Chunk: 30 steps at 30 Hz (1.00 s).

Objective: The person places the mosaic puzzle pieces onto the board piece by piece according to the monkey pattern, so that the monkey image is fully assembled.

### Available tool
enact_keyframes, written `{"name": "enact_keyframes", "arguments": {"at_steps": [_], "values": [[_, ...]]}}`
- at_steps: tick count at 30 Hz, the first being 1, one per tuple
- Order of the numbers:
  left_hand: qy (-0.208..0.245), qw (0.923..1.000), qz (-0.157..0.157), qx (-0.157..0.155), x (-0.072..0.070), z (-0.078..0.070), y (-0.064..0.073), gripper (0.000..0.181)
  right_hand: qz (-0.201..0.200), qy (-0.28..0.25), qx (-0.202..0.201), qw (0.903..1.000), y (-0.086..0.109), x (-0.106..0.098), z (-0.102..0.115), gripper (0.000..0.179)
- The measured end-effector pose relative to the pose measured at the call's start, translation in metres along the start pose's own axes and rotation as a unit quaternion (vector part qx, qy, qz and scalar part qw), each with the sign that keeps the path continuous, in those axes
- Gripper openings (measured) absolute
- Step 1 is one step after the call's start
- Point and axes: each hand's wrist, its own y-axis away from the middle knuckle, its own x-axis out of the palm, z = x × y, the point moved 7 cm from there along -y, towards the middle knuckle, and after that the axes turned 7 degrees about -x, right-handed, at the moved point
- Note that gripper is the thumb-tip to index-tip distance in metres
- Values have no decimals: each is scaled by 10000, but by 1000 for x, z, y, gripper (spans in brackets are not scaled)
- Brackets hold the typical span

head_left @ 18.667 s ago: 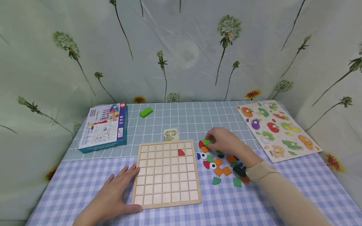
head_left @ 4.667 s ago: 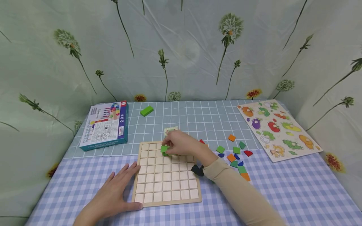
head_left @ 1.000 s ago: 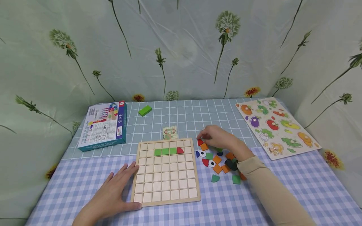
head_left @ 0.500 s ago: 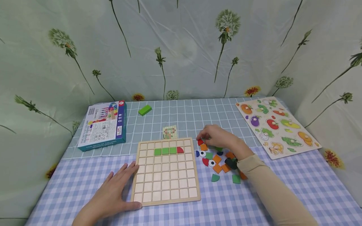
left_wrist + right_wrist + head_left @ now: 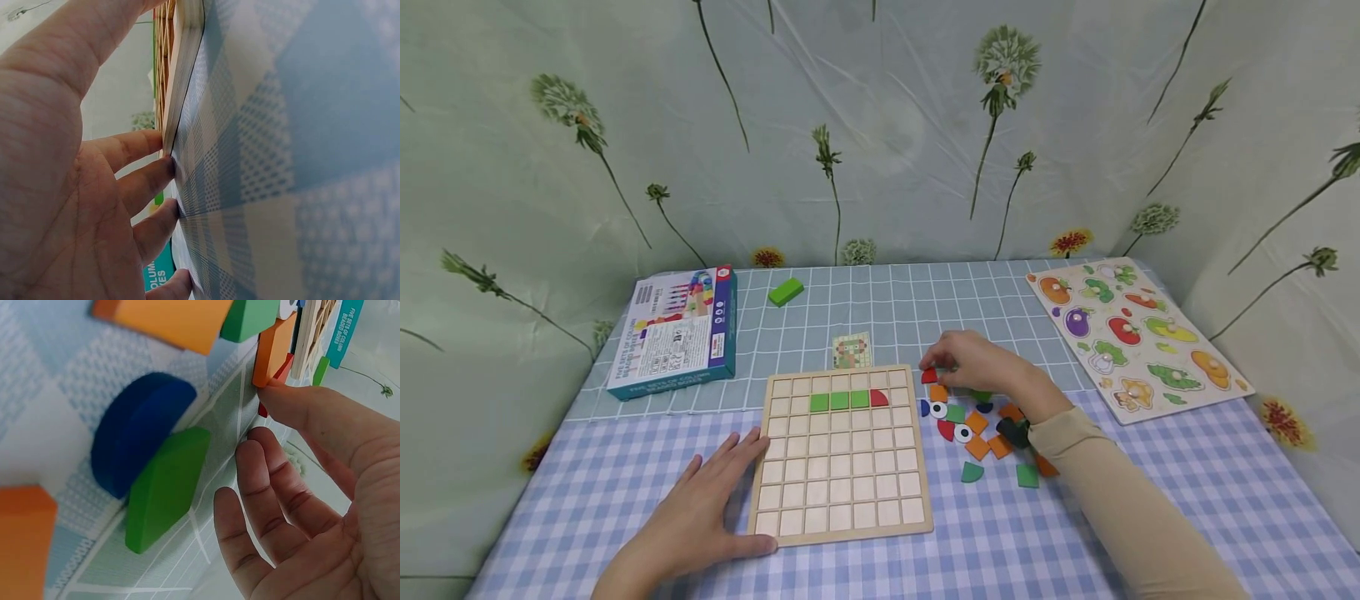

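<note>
A wooden grid board (image 5: 842, 467) lies on the checked cloth. Its second row holds three green squares (image 5: 839, 401) and a red quarter-round (image 5: 879, 398). My left hand (image 5: 722, 500) lies flat beside the board's near left corner, its fingertips (image 5: 165, 165) against the board's edge (image 5: 187, 62). My right hand (image 5: 936, 367) is at the top of the loose pile of pieces (image 5: 977, 433), pinching a red piece (image 5: 929, 376) between thumb and forefinger. In the right wrist view the right hand (image 5: 256, 422) meets that red piece (image 5: 263, 411) beside an orange square (image 5: 275, 350).
A blue half-round (image 5: 137, 431) and a green piece (image 5: 165, 487) lie under my right palm. A pattern card (image 5: 853, 352) sits behind the board. A game box (image 5: 676, 333) and a green block (image 5: 786, 292) are at the back left, a vegetable puzzle (image 5: 1138, 342) at the right.
Since 4.7 s ago my right hand has left the board, where three green squares now lie, and gone to the pile. Over the last second it stayed on the red piece.
</note>
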Motion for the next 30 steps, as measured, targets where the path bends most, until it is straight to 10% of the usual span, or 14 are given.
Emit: {"name": "enact_keyframes", "arguments": {"at_steps": [30], "values": [[-30, 10000, -32, 57, 0, -1, 1, 125, 2, 271, -55, 9996, -7, -3, -3, 25]]}}
